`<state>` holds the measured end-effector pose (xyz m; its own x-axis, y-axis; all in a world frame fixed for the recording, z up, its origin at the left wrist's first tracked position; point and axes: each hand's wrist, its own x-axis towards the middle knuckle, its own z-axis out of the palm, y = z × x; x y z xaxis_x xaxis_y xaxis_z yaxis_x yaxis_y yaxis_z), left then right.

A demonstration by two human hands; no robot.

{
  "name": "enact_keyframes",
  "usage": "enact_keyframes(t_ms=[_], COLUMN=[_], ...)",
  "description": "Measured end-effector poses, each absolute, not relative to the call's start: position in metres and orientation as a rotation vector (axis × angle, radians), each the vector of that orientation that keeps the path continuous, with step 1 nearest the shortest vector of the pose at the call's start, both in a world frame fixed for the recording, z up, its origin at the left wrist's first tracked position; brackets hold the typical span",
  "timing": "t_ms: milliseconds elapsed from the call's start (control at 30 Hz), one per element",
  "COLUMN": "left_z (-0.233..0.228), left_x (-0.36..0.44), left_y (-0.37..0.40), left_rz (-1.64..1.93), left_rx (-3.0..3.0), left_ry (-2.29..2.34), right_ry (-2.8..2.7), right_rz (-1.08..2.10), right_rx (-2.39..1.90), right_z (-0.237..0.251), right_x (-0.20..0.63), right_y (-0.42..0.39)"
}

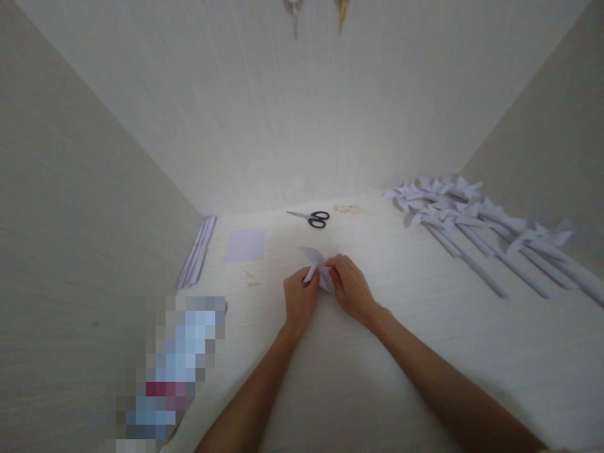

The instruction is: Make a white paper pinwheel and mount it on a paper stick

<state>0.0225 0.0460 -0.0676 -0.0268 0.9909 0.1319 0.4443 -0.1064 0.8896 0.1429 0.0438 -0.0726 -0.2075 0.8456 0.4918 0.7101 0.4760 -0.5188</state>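
Note:
Both of my hands pinch one small folded piece of pale lilac paper over the middle of the white table. My left hand grips its left side with fingers closed on a fold. My right hand holds the right side, fingertips meeting the left hand's at the paper's centre. Pointed flaps stick out above the fingers.
Black-handled scissors lie just beyond the hands. A flat lilac paper square lies to the left, with rolled paper sticks against the left wall. Several finished paper pinwheels on sticks lie at the right. Walls enclose three sides.

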Motion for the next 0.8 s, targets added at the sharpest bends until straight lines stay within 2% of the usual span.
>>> enact_keyframes(t_ms=[400, 800], left_z=[-0.0678, -0.0652], left_x=[0.0217, 0.0248], left_y=[0.0474, 0.0445], left_rz=[1.116, 1.094], left_rx=[1.584, 1.571], left_ry=[1.552, 1.514], right_ry=[-1.973, -1.943], right_rz=[0.186, 0.241], right_rx=[-1.22, -1.409], right_z=[-0.0744, -0.076], right_x=[0.1452, 0.143], right_y=[0.0438, 0.0436])
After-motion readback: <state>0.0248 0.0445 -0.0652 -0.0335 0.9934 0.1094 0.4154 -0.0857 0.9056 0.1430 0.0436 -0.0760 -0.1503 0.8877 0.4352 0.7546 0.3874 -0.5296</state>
